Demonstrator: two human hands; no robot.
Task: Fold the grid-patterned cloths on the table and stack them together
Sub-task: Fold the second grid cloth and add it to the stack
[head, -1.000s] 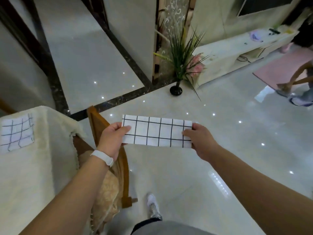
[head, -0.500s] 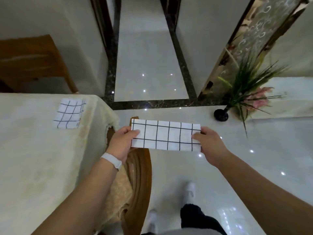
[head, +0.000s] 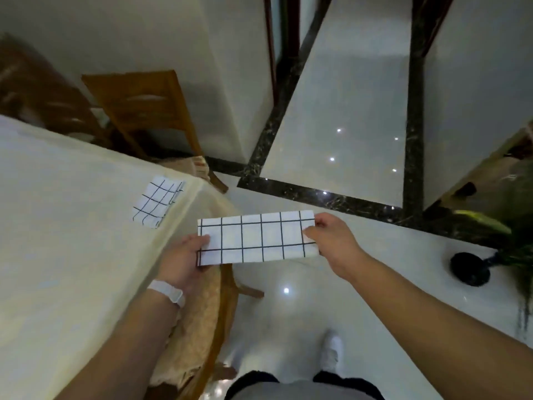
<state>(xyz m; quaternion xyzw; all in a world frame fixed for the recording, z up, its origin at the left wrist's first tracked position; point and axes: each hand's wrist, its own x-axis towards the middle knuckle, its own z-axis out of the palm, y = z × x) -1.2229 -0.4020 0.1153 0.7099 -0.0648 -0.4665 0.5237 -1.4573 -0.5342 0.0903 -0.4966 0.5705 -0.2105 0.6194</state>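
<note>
Pinching the half-folded grid cloth [head: 255, 238] at both short ends, left hand [head: 184, 255] and right hand [head: 331, 241], off the table [head: 57, 255] corner; light, floppy, so grip ends taut; folded cloth [head: 157, 204] waits on table.

Cloth [head: 253, 239] — thin white fabric with a black grid — is looking matt and smooth, giving off no sheen. Folded cloth [head: 157, 204] is showing the same matt fabric. Table cover [head: 72, 226] is reading as cream textile, soft, slightly napped and matt throughout. Far chair [head: 144, 108] and near chair [head: 227, 284] are showing brown wood with a mild satin shine; the cushion [head: 199, 321] is looking coarse and fuzzy. Floor [head: 331, 125] is gleaming — polished pale tile mirroring point lights. Its dark border [head: 317, 197] is showing glossy speckled stone. Wristband [head: 168, 293] is appearing white, smooth and plastic-like. Vase [head: 470, 268] is appearing black and smooth.
</note>
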